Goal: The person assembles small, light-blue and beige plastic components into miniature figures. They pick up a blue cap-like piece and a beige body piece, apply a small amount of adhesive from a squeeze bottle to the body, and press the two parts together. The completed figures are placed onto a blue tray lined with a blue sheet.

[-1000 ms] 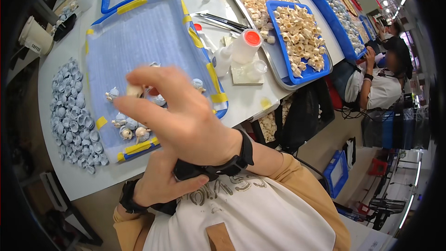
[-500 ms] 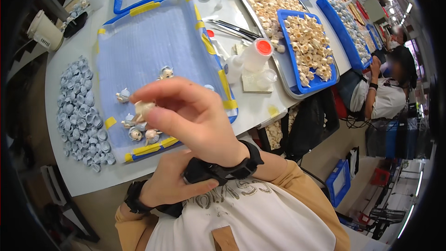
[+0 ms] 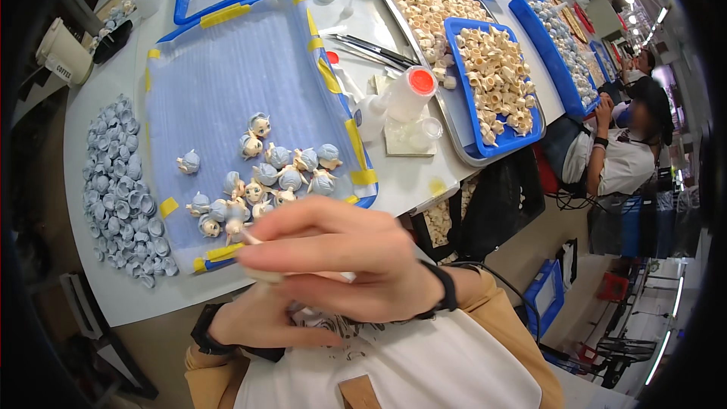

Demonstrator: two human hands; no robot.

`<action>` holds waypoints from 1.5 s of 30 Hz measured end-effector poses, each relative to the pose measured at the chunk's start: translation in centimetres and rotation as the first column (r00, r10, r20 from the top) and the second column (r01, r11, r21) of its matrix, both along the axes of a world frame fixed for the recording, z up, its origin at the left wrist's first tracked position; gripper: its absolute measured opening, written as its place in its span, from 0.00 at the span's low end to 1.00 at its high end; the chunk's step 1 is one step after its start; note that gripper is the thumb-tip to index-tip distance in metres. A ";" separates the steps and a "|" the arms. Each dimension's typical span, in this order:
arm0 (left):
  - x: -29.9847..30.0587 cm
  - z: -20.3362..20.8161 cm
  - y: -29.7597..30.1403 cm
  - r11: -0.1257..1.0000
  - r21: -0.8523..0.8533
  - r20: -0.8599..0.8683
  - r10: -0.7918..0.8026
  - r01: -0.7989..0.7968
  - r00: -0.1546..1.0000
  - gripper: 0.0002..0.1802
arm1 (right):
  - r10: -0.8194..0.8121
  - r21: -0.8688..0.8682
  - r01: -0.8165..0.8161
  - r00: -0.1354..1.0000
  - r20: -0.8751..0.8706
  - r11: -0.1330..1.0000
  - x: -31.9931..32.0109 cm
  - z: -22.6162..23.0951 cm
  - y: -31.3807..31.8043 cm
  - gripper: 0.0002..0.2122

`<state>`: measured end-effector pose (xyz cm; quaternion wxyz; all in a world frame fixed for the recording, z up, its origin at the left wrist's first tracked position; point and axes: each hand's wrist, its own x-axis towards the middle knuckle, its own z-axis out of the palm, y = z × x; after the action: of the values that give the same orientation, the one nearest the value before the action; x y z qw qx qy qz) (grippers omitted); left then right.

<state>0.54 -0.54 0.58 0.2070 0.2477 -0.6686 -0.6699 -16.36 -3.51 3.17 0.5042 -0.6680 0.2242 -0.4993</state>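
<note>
A pale piece (image 3: 265, 270) is pinched between the thumb and fingers of the right hand (image 3: 348, 257), at lower centre of the frame; the fingers are nearly closed on it, its exact shape being lost to blur and grip. The left hand (image 3: 257, 320) is held just below; its fingers are mostly hidden by the right one, so how far they are curled, or whether anything is held, cannot be told.

Heads (image 3: 289, 179) are clustered on the taped sheet (image 3: 219, 76), left of centre; loose caps (image 3: 125, 189) are heaped at far left, and more pale parts (image 3: 496, 83) are piled in the small tray (image 3: 509, 137) at upper right.

The piece could be dropped if the pinch were loosened — its hold looks small; a fall could be taken past the near edge of the table (image 3: 129, 299). The nearest heads could be scuffed or rolled if the right knuckles were swung upward; the bottle (image 3: 411, 97) and cup (image 3: 424, 135), near centre, could be tipped by a wide sweep; caps could be spilled if the heap — close to the left edge — were nudged.
</note>
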 end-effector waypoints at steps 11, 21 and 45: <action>4.9 -2.4 2.6 0.843 0.385 -0.289 0.497 -0.376 0.819 0.27 | -0.686 -0.165 0.700 0.577 -0.444 0.695 -14.2 -2.9 -1.5 0.14; 5.0 -2.6 2.6 0.775 0.540 -0.354 0.564 -0.329 0.746 0.31 | -0.649 -0.342 0.576 0.491 -0.581 0.742 -13.7 -3.1 -3.3 0.14; 5.5 -4.3 3.1 0.639 0.549 -0.386 0.765 -0.538 0.515 0.27 | -0.611 -0.542 0.286 0.294 -0.735 0.790 -11.8 -0.8 -5.3 0.11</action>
<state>5.99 2.55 -3.69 0.5940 0.2975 -0.2869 -0.6901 -28.17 -8.78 2.35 0.0350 -0.8025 0.5521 -0.2234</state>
